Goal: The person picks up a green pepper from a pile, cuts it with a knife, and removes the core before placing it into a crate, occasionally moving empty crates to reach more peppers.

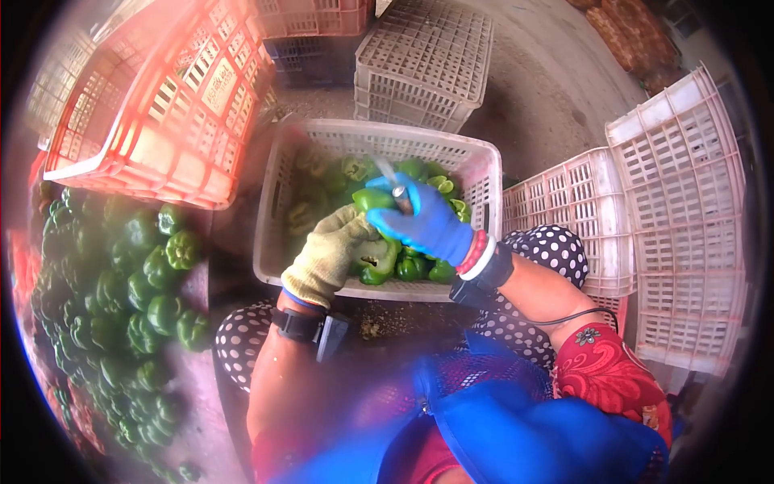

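Note:
My left hand [326, 250], in a pale knit glove, is closed around a green bell pepper [372, 200] over the crate. My right hand [423, 218], in a blue glove, grips a small knife [401, 196] whose blurred blade points up and away from me. The blue fingers also touch the pepper. Below both hands is a whitish plastic crate [379, 127] with green peppers in it, several of them cut open. One cut pepper [376, 256] lies just under my hands, its pale inside showing.
Whole green peppers [161, 315] are heaped at the left. A tilted orange crate [181, 105] stands beyond them. An upturned whitish crate [423, 56] sits behind the working crate. More pale crates [685, 218] lean at the right. Filled sacks [633, 36] lie at the far right.

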